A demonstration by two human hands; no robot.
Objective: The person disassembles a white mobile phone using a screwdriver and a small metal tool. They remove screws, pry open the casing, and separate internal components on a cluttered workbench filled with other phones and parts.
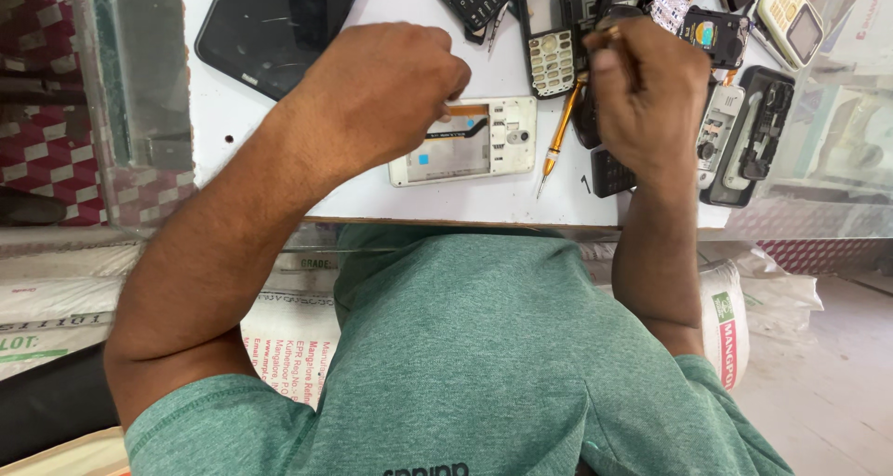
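Opened white phone body (470,141), inner side up, flat on white worktop (279,160), orange strip and grey plate sitting in its shell. Left hand (381,90) curled shut, fingertips on shell's upper left edge. Right hand (646,90) fisted; what it holds, cannot tell. Orange-handled screwdriver (558,136) just beside shell. Black tablet (274,25) upper left

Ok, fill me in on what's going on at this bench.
A person in a green shirt leans over a white table. The left hand rests on an opened white phone body with its back cover off. The right hand holds a slim brass-coloured tool. An orange-handled screwdriver lies between them, among dismantled keypad phones.
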